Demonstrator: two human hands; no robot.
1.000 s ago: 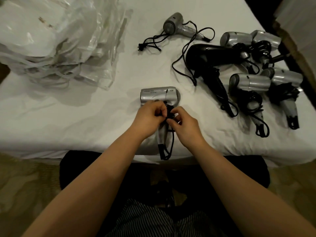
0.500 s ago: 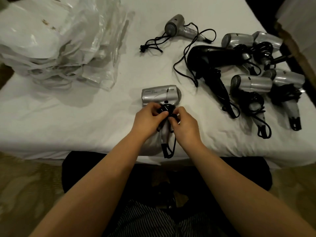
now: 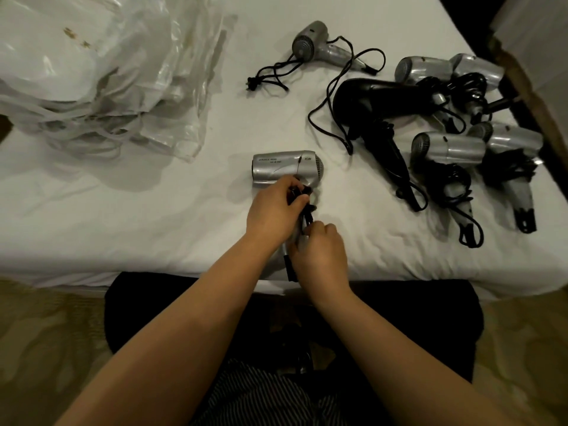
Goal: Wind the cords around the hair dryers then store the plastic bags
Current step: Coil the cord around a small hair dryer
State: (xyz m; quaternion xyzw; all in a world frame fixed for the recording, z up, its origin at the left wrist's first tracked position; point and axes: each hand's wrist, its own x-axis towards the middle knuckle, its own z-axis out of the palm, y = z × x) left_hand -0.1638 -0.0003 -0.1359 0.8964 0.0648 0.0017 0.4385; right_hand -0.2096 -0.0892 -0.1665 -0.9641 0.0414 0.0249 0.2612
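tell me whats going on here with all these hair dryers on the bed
A person is winding the black cord around the handle of a silver hair dryer lying at the near edge of the white bed. The left hand grips the wound cord at the top of the handle, while the right hand holds the cord lower down. To the right lie four silver dryers with cords already wound. The black dryer and a small grey dryer have loose cords. The plastic bags sit piled at far left.

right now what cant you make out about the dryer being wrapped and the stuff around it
- Head view: handle of the silver hair dryer, hidden by the left hand and right hand.
- Its cord: the hands hide the number of turns.
- Plastic bags: cut off by the frame's left edge; count unclear.
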